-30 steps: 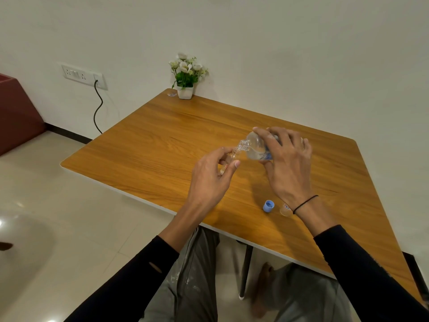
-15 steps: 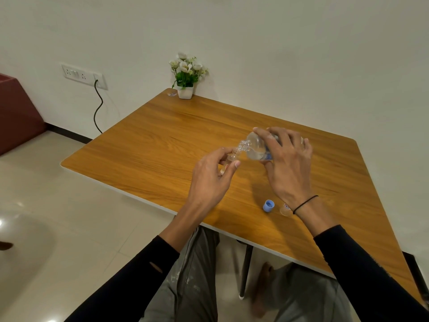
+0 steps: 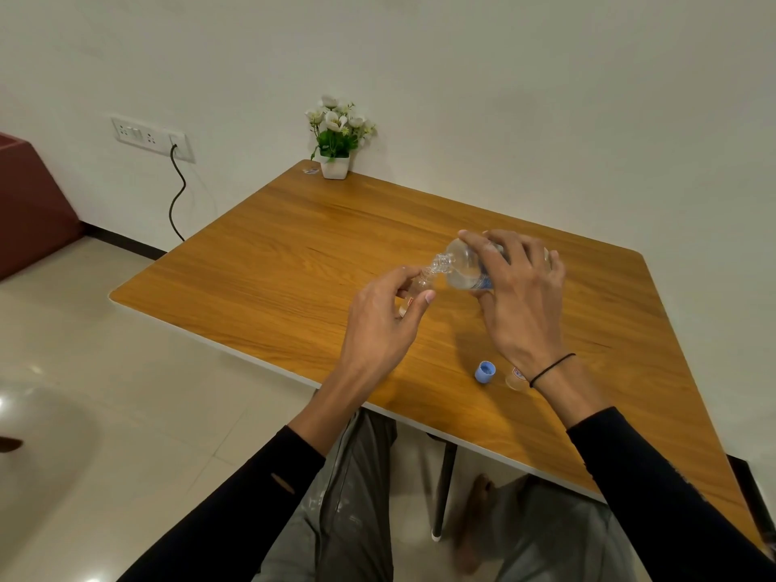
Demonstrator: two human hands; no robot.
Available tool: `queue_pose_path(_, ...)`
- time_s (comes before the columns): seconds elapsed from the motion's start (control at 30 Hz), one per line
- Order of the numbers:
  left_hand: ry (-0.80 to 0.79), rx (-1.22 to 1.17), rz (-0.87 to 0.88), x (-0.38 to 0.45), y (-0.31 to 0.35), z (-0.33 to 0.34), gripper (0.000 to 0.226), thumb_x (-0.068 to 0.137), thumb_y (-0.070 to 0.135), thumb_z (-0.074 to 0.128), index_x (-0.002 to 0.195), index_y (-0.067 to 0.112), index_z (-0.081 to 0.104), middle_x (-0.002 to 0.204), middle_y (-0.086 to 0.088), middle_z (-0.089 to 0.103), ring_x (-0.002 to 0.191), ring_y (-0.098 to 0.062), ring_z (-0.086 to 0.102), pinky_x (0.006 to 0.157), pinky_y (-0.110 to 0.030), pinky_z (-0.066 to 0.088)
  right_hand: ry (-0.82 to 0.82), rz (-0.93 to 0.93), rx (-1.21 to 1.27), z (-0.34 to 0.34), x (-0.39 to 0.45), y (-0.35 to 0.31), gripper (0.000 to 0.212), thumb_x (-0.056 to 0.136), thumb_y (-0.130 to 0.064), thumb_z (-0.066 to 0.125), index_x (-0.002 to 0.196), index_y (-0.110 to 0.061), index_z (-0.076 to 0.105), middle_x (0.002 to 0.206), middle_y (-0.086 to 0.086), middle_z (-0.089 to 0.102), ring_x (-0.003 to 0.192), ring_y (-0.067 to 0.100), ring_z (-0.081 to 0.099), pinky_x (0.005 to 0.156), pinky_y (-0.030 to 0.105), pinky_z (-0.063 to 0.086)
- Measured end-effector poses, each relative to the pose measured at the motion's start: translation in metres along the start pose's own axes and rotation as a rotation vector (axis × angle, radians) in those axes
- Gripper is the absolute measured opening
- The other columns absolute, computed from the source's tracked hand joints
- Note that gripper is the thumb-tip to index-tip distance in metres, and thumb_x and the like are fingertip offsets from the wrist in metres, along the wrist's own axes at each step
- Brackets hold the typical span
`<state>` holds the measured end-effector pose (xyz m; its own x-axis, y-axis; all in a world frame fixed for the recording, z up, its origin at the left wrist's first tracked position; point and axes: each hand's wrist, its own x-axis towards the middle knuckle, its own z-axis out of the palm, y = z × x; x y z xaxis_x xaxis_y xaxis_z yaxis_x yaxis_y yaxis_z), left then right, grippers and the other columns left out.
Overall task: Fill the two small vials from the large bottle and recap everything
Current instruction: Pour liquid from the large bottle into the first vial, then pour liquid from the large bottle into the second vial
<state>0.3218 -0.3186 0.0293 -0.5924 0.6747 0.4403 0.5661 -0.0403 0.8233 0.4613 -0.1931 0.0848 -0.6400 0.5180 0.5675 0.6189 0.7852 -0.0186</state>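
Nothing has shifted: I hold the large bottle (image 3: 464, 266) tipped in my right hand (image 3: 518, 300), fingers wrapped round it, long axis running left, mouth touching the vial (image 3: 413, 289) pinched upright in my left hand (image 3: 378, 329) fingers above the bench (image 3: 294, 254).

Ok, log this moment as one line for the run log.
step: pouring | right hand: tilted large bottle | left hand: vial at bottle mouth | blue cap: off, on table
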Motion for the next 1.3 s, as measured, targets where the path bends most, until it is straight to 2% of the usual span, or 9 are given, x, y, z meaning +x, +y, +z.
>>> queue_pose_path(0.17,0.013,-0.003,-0.003,0.001,0.001,-0.001,0.033,0.104,0.036,0.069,0.135,0.026,0.068,0.113,0.013,0.074,0.105,-0.003,0.067,0.075,-0.027,0.062,0.003,0.01,0.013,0.004,0.0,-0.001,0.08,0.086,-0.021,0.083,0.154,-0.035,0.045,0.148,0.002,0.054,0.137,0.029,0.045,0.109,0.07,0.037)
queue_pose_path(0.37,0.046,-0.082,-0.002,0.006,0.004,-0.003,0.029,0.103,0.031,0.071,0.13,0.023,0.072,0.106,0.014,0.076,0.102,-0.001,0.069,0.076,-0.008,0.051,0.064,0.019,0.043,0.006,-0.001,-0.006,0.079,0.084,-0.027,0.086,0.152,-0.031,0.045,0.141,0.002,0.058,0.13,0.029,0.052,0.107,0.067,0.041)
queue_pose_path(0.6,0.048,-0.168,-0.017,0.013,-0.009,-0.007,0.031,0.101,0.026,0.074,0.132,0.021,0.071,0.108,0.015,0.077,0.105,0.002,0.07,0.083,-0.016,0.061,0.064,0.081,0.149,0.008,0.001,-0.012,0.08,0.084,-0.038,0.086,0.152,-0.028,0.045,0.139,0.001,0.06,0.127,0.027,0.057,0.105,0.061,0.045)
queue_pose_path(0.83,0.005,-0.04,-0.185,0.03,-0.051,-0.009,0.027,0.097,0.018,0.079,0.123,0.017,0.073,0.108,0.005,0.079,0.104,-0.005,0.073,0.073,-0.004,0.053,0.066,0.16,0.368,0.01,0.003,-0.014,0.082,0.079,-0.035,0.09,0.149,-0.023,0.049,0.138,0.001,0.062,0.125,0.025,0.058,0.099,0.05,0.05)
queue_pose_path(0.9,-0.02,-0.019,-0.197,0.031,-0.061,-0.007,0.023,0.097,0.016,0.078,0.12,0.015,0.073,0.108,0.002,0.079,0.104,-0.005,0.073,0.072,-0.005,0.053,0.058,0.19,0.416,0.011,0.003,-0.013,0.081,0.078,-0.035,0.09,0.148,-0.022,0.05,0.139,0.0,0.061,0.126,0.024,0.058,0.098,0.044,0.049)
queue_pose_path(1.0,-0.052,0.008,-0.202,0.032,-0.072,-0.005,0.025,0.098,0.019,0.078,0.121,0.014,0.072,0.111,0.003,0.078,0.106,-0.009,0.073,0.084,-0.016,0.059,0.063,0.211,0.48,0.011,0.004,-0.01,0.08,0.078,-0.034,0.091,0.145,-0.02,0.051,0.139,0.0,0.061,0.125,0.023,0.058,0.097,0.036,0.049)
queue_pose_path(1.13,-0.068,0.015,-0.218,0.032,-0.075,-0.004,0.031,0.096,0.018,0.08,0.126,0.015,0.07,0.117,0.004,0.076,0.109,-0.008,0.071,0.091,-0.023,0.062,0.085,0.233,0.527,0.009,0.004,-0.006,0.078,0.077,-0.032,0.093,0.142,-0.018,0.052,0.137,0.001,0.061,0.122,0.024,0.06,0.098,0.047,0.055)
queue_pose_path(1.23,-0.104,-0.012,-0.254,0.028,-0.073,-0.003,0.053,0.089,0.014,0.086,0.137,0.019,0.064,0.123,0.005,0.071,0.117,-0.012,0.07,0.1,-0.029,0.062,0.125,0.251,0.567,0.007,0.005,-0.002,0.076,0.076,-0.032,0.093,0.139,-0.019,0.052,0.132,-0.002,0.062,0.116,0.023,0.061,0.094,0.048,0.056)
queue_pose_path(1.3,-0.106,-0.016,-0.292,0.025,-0.068,-0.004,0.073,0.084,0.019,0.09,0.148,0.024,0.055,0.13,0.004,0.066,0.122,-0.013,0.066,0.105,-0.032,0.058,0.154,0.265,0.596,0.005,0.005,0.002,0.075,0.076,-0.032,0.093,0.137,-0.021,0.052,0.129,-0.006,0.06,0.113,0.019,0.06,0.092,0.042,0.056)
